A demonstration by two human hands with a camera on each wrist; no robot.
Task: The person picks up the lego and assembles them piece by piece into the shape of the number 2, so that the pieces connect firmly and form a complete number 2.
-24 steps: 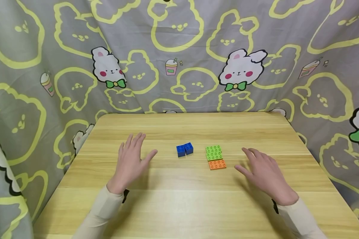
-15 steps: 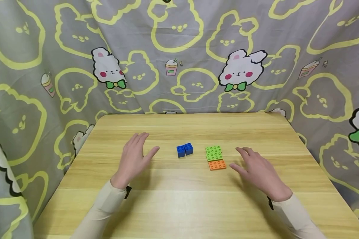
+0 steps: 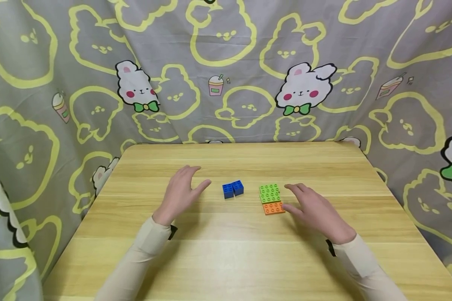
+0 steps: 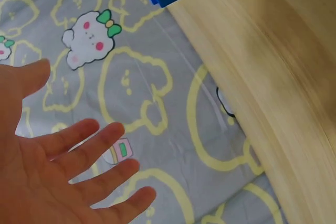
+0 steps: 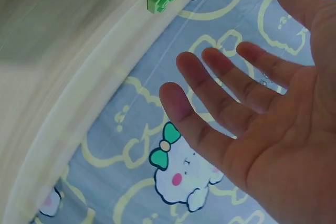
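Note:
Two blue toy building bricks (image 3: 232, 190) stand side by side near the middle of the table, turned slightly from each other. To their right lies a flat green studded brick (image 3: 270, 193), with a flat orange brick (image 3: 273, 208) against its near side. My left hand (image 3: 180, 194) hovers left of the blue bricks, fingers extended and thumb apart, holding nothing. My right hand (image 3: 318, 211) is just right of the green and orange bricks, its thumb tip overlapping the orange one's edge in the head view; contact cannot be told. Both wrist views show empty palms with spread fingers.
The light wooden table (image 3: 226, 259) carries the bricks. A grey curtain (image 3: 248, 46) with yellow outlines and rabbit prints hangs behind the table and along both sides.
Both hands have moved inward, the left one rightward toward the blue bricks and the right one leftward to the green and orange bricks. The bricks have stayed put.

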